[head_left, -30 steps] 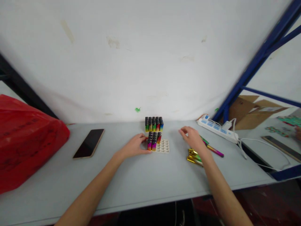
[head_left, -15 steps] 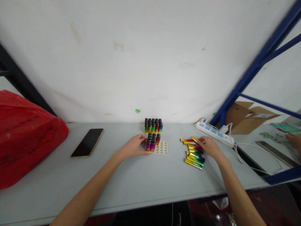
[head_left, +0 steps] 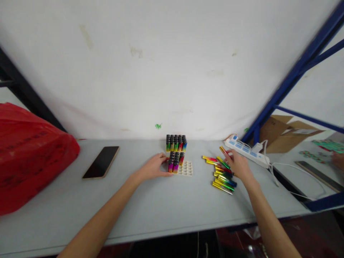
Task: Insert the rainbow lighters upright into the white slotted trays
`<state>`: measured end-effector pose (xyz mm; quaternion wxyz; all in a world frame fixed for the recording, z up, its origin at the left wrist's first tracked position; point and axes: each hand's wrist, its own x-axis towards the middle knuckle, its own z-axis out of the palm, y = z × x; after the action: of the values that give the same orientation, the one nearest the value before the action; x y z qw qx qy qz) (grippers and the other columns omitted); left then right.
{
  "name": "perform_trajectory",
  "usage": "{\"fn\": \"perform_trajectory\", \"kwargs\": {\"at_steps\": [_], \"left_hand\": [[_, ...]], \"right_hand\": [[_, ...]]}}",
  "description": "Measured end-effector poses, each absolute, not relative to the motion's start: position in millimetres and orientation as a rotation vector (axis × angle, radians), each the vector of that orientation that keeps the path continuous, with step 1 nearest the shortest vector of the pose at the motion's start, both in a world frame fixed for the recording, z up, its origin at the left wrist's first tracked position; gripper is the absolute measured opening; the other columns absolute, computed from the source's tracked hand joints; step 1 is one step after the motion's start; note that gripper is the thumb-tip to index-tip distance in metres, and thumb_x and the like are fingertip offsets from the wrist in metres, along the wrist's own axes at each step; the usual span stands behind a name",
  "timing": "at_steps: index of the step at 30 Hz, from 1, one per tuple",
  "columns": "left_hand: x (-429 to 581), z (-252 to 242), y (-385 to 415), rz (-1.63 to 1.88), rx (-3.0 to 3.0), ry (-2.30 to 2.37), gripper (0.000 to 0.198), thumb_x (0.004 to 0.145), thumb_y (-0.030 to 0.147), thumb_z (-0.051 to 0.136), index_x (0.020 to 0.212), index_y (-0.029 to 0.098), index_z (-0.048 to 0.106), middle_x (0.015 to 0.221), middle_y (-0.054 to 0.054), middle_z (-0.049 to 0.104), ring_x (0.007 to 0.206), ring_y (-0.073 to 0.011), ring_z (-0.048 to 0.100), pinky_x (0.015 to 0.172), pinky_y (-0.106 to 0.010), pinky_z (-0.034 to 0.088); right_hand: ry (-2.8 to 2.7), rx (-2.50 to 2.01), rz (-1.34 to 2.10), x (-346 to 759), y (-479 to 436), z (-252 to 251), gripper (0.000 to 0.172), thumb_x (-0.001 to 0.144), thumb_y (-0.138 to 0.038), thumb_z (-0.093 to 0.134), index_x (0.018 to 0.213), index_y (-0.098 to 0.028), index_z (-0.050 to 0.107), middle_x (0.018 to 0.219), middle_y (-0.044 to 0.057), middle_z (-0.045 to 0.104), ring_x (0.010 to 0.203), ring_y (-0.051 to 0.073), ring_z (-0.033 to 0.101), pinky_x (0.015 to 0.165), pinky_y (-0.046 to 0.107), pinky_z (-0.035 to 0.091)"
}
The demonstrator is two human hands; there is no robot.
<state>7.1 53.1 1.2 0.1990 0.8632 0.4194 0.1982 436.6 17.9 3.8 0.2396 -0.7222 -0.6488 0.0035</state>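
Observation:
A white tray (head_left: 189, 168) with round holes lies at the middle of the table, its left part filled with upright black-topped lighters (head_left: 173, 163). My left hand (head_left: 155, 166) is at the tray's left edge, thumb and fingers apart around its near and far corners. Just behind stands a full block of similar lighters (head_left: 176, 143) with multicoloured bodies. To the right, several shiny lighters (head_left: 221, 175) in yellow, red, green and blue lie in a loose pile. At the pile's far side my right hand (head_left: 236, 163) pinches a red and gold lighter (head_left: 223, 149).
A phone (head_left: 101, 162) lies to the left, beside a red plastic bag (head_left: 34, 157). At the back right are a white power strip (head_left: 247, 151) with cables, blue shelf posts and a cardboard box (head_left: 279, 134). Another person's hand (head_left: 338, 159) shows at the far right.
My right hand has drawn one lighter up and away from the pile. Some lighters at the pile's far side have shifted and spread. My left hand stays at the tray.

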Motion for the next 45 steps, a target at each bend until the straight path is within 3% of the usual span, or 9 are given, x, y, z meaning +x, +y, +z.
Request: {"fn": "perform_trajectory", "kwargs": {"at_steps": [5, 11, 16, 19, 22, 24, 32, 39, 45], "left_hand": [[7, 1, 53, 0.588, 2.413, 1.166, 0.059, 0.069, 0.060, 0.086, 0.108, 0.018, 0.075, 0.111, -0.011, 0.070, 0.103, -0.0327, 0.066, 0.096, -0.044, 0.055], [6, -2, 54, 0.575, 2.430, 1.169, 0.063, 0.070, 0.062, 0.085, 0.112, 0.017, 0.074, 0.113, -0.012, 0.070, 0.104, -0.0330, 0.066, 0.097, -0.044, 0.055], [7, 0, 52, 0.583, 2.419, 1.160, 0.062, 0.070, 0.060, 0.087, 0.112, 0.016, 0.075, 0.113, -0.013, 0.071, 0.106, -0.0343, 0.066, 0.097, -0.044, 0.054], [8, 2, 51, 0.583, 2.436, 1.147, 0.059, 0.071, 0.056, 0.088, 0.112, 0.016, 0.074, 0.113, -0.013, 0.071, 0.106, -0.0335, 0.066, 0.098, -0.043, 0.054], [8, 2, 51, 0.579, 2.448, 1.148, 0.056, 0.071, 0.055, 0.087, 0.111, 0.018, 0.075, 0.113, -0.012, 0.071, 0.106, -0.0332, 0.066, 0.097, -0.042, 0.054], [8, 1, 51, 0.571, 2.450, 1.160, 0.055, 0.071, 0.056, 0.087, 0.111, 0.019, 0.075, 0.114, -0.012, 0.071, 0.106, -0.0334, 0.066, 0.096, -0.042, 0.054], [8, 1, 51, 0.548, 2.435, 1.164, 0.055, 0.072, 0.057, 0.087, 0.107, 0.017, 0.074, 0.113, -0.013, 0.070, 0.105, -0.0331, 0.065, 0.097, -0.043, 0.053], [8, 3, 51, 0.518, 2.460, 1.169, 0.057, 0.074, 0.057, 0.086, 0.110, 0.015, 0.074, 0.114, -0.013, 0.069, 0.107, -0.0336, 0.065, 0.096, -0.042, 0.053], [7, 1, 52, 0.546, 2.444, 1.156, 0.057, 0.071, 0.056, 0.087, 0.108, 0.015, 0.074, 0.112, -0.013, 0.069, 0.104, -0.0339, 0.065, 0.095, -0.044, 0.054]], "right_hand": [[-1.655, -1.599, 0.229, 397, 28, 27, 0.068, 0.093, -0.077, 0.051, 0.114, -0.017, 0.074, 0.071, 0.006, 0.074, 0.061, 0.022, 0.063, 0.061, 0.032, 0.043], [-1.587, -1.325, 0.557, 331, 54, 33, 0.065, 0.084, -0.083, 0.057, 0.075, -0.019, 0.065, 0.070, 0.004, 0.066, 0.067, 0.019, 0.058, 0.065, 0.031, 0.048], [-1.500, -1.040, 1.105, 282, 51, 33, 0.059, 0.090, -0.082, 0.051, 0.094, -0.024, 0.056, 0.081, 0.002, 0.066, 0.070, 0.018, 0.065, 0.064, 0.031, 0.054], [-1.497, -0.938, 1.201, 266, 44, 34, 0.053, 0.092, -0.077, 0.055, 0.099, -0.024, 0.055, 0.066, -0.006, 0.054, 0.053, 0.013, 0.053, 0.053, 0.026, 0.047], [-1.454, -0.983, 1.201, 259, 41, 27, 0.054, 0.088, -0.079, 0.057, 0.091, -0.025, 0.054, 0.059, -0.011, 0.034, 0.044, 0.010, 0.031, 0.042, 0.023, 0.029], [-1.439, -1.053, 1.156, 256, 40, 19, 0.056, 0.088, -0.080, 0.056, 0.083, -0.025, 0.051, 0.059, -0.010, 0.032, 0.046, 0.010, 0.028, 0.042, 0.024, 0.025], [-1.497, -1.310, 0.742, 249, 33, 1, 0.060, 0.090, -0.074, 0.048, 0.058, -0.025, 0.037, 0.053, -0.004, 0.033, 0.053, 0.012, 0.032, 0.051, 0.028, 0.025], [-1.571, -1.354, 0.625, 247, 33, -2, 0.046, 0.087, -0.058, 0.046, 0.056, -0.025, 0.036, 0.054, -0.004, 0.033, 0.054, 0.012, 0.033, 0.054, 0.029, 0.022], [-1.617, -1.321, 0.612, 248, 28, 3, 0.048, 0.094, -0.061, 0.046, 0.063, -0.024, 0.041, 0.057, -0.004, 0.041, 0.057, 0.014, 0.039, 0.056, 0.028, 0.027]]}}
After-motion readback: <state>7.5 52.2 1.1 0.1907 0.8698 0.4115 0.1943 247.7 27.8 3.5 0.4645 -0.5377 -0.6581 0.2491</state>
